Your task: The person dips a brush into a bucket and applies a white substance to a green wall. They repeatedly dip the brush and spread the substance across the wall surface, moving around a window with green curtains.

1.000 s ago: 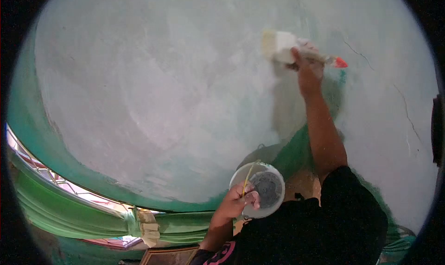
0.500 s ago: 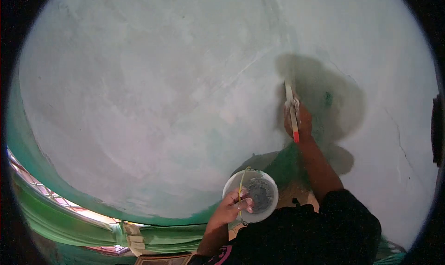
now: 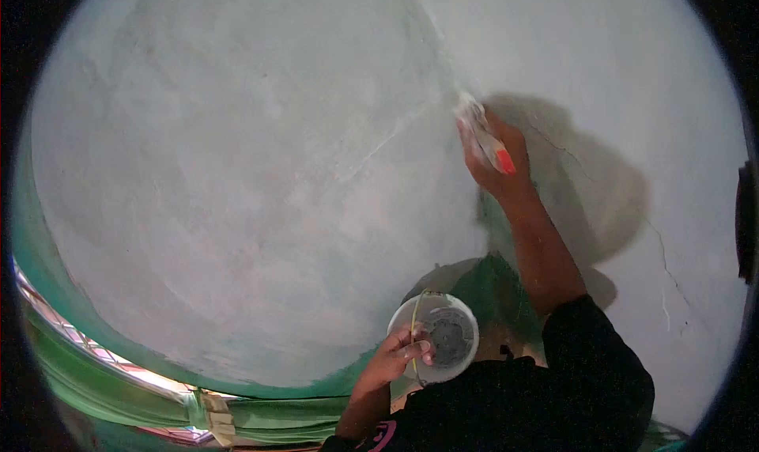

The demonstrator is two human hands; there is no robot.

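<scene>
My right hand point(image 3: 510, 155) is closed round a paintbrush point(image 3: 486, 132) whose handle has a red end. The pale bristle end is against the wall at the corner, where two wall faces meet. Lower down, my left hand point(image 3: 398, 354) grips the thin yellowish handle of a white bucket point(image 3: 473, 332). Inside the bucket lies whitish-grey paint point(image 3: 452, 337), low against the bottom. Whitish, streaky coating covers most of the wall point(image 3: 229, 175), while a green patch point(image 3: 496, 290) shows just above the bucket.
A thin crack point(image 3: 664, 254) runs down the right wall face. Green curtain cloth point(image 3: 285, 418) hangs along the lower left, by a bright window point(image 3: 87, 337). Something dark point(image 3: 745, 223) sits at the right edge. Shadows of my arm and the bucket fall on the wall.
My right hand has moved up and slightly left along the corner, and the brush now tilts to the left. The left hand with the bucket has barely shifted.
</scene>
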